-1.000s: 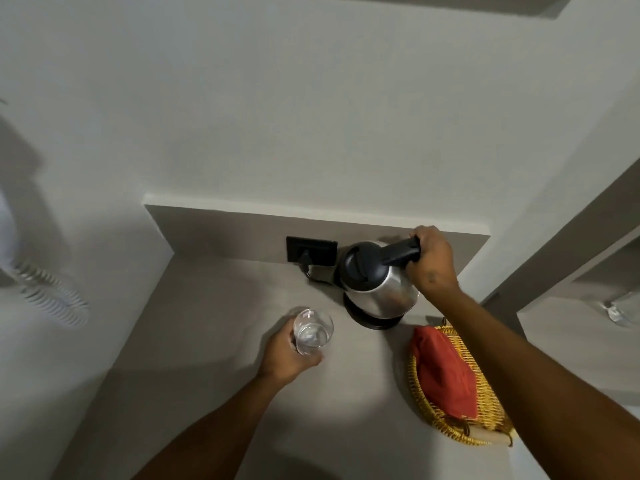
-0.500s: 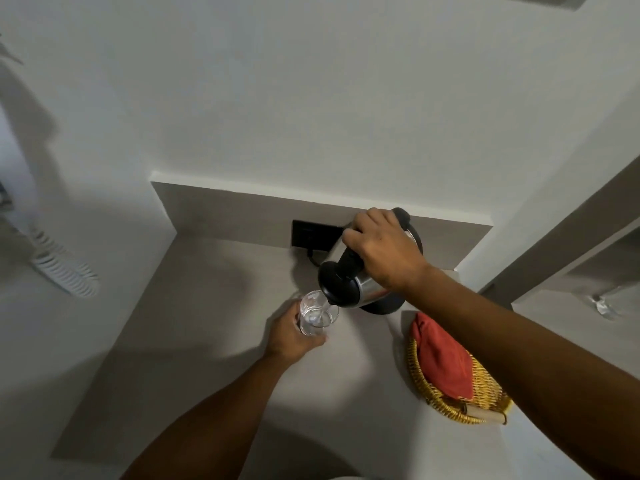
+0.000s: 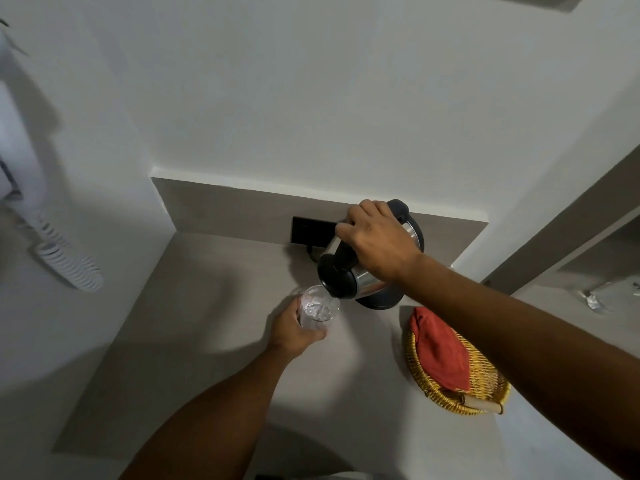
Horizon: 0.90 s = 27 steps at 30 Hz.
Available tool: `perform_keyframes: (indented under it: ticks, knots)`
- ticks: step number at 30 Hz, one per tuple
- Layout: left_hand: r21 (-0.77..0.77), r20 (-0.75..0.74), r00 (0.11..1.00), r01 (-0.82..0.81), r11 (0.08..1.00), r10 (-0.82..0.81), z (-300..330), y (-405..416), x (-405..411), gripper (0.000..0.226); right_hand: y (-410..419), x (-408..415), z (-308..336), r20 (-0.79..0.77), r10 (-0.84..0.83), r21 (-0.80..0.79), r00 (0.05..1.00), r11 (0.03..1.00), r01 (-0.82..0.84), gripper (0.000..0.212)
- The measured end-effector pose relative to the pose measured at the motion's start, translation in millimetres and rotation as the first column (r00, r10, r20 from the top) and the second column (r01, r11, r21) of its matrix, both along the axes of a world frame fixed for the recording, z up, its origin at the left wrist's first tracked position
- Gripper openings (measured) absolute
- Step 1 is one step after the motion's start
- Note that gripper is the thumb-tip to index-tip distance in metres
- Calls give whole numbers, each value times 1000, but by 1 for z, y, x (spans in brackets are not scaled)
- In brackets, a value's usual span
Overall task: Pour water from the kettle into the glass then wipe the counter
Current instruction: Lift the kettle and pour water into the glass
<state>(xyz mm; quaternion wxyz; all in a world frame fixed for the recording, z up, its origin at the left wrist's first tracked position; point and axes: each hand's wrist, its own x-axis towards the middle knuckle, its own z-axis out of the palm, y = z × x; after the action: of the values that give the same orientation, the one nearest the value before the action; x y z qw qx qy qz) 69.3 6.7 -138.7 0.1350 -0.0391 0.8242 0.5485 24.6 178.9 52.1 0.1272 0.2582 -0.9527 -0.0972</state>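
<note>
A steel kettle (image 3: pixel 360 287) with a black lid and handle is lifted and tipped to the left, its spout over a clear glass (image 3: pixel 318 310). My right hand (image 3: pixel 379 245) grips the kettle's handle from above. My left hand (image 3: pixel 294 332) is wrapped around the glass, which stands on the grey counter (image 3: pixel 207 323). Water shows inside the glass. A red cloth (image 3: pixel 441 351) lies in a woven yellow basket (image 3: pixel 485 396) to the right.
The kettle's black base (image 3: pixel 381 302) sits under the kettle, with a black wall socket (image 3: pixel 311 230) behind it. White walls close the counter at the back and left. A coiled white cord (image 3: pixel 65 261) hangs on the left wall.
My right hand lifted the kettle off its base, swung it left and tipped it over the glass. It is now tipped further than half a second ago. My left hand stays on the glass.
</note>
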Motion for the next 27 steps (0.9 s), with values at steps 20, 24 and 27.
perform_keyframes:
  ticks: [20, 24, 27]
  knots:
    - [10, 14, 1000, -11, 1000, 11, 1, -1, 0, 78, -7, -8, 19, -40, -90, 29, 995, 995, 91, 25]
    - [-1, 18, 1000, -1, 1000, 1, 1, -2, 0, 76, -8, -8, 20, -49, -87, 19, 995, 996, 88, 25]
    - [-4, 22, 1000, -2, 1000, 2, 1, -2, -2, 76, -7, -8, 19, -51, -82, 25, 995, 996, 84, 25]
